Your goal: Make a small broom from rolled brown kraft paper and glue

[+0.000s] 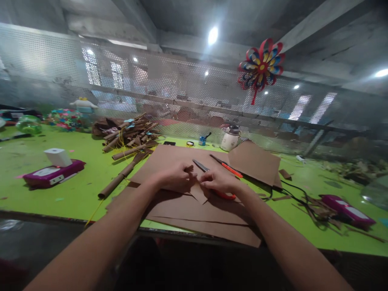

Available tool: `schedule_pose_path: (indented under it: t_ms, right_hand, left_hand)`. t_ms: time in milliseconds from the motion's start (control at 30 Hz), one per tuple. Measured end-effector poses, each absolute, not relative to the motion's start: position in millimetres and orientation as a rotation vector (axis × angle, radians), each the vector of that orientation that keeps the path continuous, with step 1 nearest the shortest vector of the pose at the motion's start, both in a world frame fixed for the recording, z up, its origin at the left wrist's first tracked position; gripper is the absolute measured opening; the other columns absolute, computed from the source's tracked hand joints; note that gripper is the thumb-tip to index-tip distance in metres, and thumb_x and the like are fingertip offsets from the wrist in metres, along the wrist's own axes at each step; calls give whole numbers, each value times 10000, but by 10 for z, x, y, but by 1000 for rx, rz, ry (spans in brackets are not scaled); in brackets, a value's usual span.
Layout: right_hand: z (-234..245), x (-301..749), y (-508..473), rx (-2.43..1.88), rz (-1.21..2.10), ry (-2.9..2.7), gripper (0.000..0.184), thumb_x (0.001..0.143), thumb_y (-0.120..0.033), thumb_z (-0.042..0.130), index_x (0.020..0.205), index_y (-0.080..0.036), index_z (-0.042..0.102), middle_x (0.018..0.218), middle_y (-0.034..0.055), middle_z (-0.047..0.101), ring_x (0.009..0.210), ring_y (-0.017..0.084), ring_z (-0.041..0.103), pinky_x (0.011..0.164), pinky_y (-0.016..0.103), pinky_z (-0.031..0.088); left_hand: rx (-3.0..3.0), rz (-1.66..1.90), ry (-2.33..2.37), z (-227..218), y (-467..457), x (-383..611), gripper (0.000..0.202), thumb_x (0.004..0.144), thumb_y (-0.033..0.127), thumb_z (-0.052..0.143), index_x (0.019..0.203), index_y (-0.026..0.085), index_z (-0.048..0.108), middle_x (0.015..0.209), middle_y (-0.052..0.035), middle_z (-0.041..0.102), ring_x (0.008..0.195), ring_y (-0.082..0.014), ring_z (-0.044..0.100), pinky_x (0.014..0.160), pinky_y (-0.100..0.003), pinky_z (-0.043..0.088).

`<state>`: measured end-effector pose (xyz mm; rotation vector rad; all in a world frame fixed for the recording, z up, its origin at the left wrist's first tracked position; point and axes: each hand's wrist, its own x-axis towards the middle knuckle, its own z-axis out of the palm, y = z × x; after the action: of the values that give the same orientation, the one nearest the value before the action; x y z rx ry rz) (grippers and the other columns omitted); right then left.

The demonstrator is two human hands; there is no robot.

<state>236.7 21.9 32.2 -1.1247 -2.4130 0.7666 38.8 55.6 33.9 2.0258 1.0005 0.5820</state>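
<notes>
Clock set on the small brown paper piece (198, 196), 12 pointing away from the wearer. The piece is held at centre, just above the large brown sheets (178, 155) on the green table (87, 161). It is pinched from 10 by the left hand (178, 177) and from 2 by the right hand (220, 180); fingers are curled in on both sides, neither hand released. Its upper part is hidden by fingertips, so a fold or a crease cannot be told.

Scissors (226, 196) are partly covered by the right hand: blade shown toward 12, orange handle toward 3. Whether they are also gripped or merely lie under the palm cannot be told.

Step in hand, as judged: the small piece is being worked by the fingers, with no cut visibly underway. For a next move, a firm pinch on both sides seems called for, with fingertips kept off the blade.

An orange-handled tool (232, 169) lies at 2, beyond the right hand, near a folded brown sheet (256, 161). A single brown roll (118, 180) is seen between 9 and 10, a pile of brown rolls (133, 135) between 10 and 11.
</notes>
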Motion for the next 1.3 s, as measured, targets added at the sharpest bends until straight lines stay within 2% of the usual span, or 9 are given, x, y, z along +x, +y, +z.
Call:
schedule_pose_path:
  t_ms: [167, 333, 567, 800, 1033, 1300]
  right_hand:
    - [294, 2332, 238, -1201, 571, -2365, 172, 741, -238, 513, 761, -144, 656, 692, 16, 629, 647, 128, 536, 610, 233, 386]
    - [94, 2283, 324, -1169, 406, -2361, 164, 749, -229, 529, 762, -145, 670, 719, 34, 645, 648, 124, 541, 610, 225, 385]
    - [4, 2244, 372, -1105, 201, -2517, 169, 773, -188, 510, 787, -166, 676, 763, 43, 643, 705, 126, 548, 661, 222, 384]
    - [89, 2214, 306, -1151, 38, -2633, 206, 809, -191, 466, 849, -163, 667, 810, 65, 640, 736, 141, 547, 675, 230, 371]
    - [189, 2204, 229, -1309, -80, -2746, 199, 823, -196, 456, 857, -144, 645, 848, 86, 619, 774, 150, 537, 675, 228, 338]
    - [205, 2299, 176, -1289, -177, -2807, 156, 810, -193, 452, 839, -153, 600, 861, 78, 605, 800, 159, 542, 651, 225, 338]
  left_hand:
    - [2088, 524, 1019, 302, 514, 368, 126, 633, 289, 547, 633, 163, 549, 540, 20, 509, 528, -116, 457, 461, -222, 302]
    - [2158, 387, 1042, 292, 510, 343, 92, 605, 246, 525, 628, 157, 535, 554, 21, 524, 548, -118, 492, 488, -210, 335]
    - [2381, 397, 1092, 221, 605, 320, 168, 587, 315, 567, 595, 149, 546, 527, 39, 463, 512, -94, 383, 495, -216, 285]
    - [2458, 399, 1029, 104, 652, 406, 137, 631, 271, 503, 579, 150, 543, 514, 37, 418, 496, -84, 335, 467, -204, 246]
    - [2540, 373, 1031, 75, 676, 413, 216, 666, 322, 488, 621, 143, 602, 526, 3, 505, 510, -101, 398, 479, -205, 271]
    - [2610, 311, 1041, 150, 616, 401, 196, 697, 317, 478, 632, 159, 574, 571, -6, 538, 520, -107, 421, 483, -209, 293]
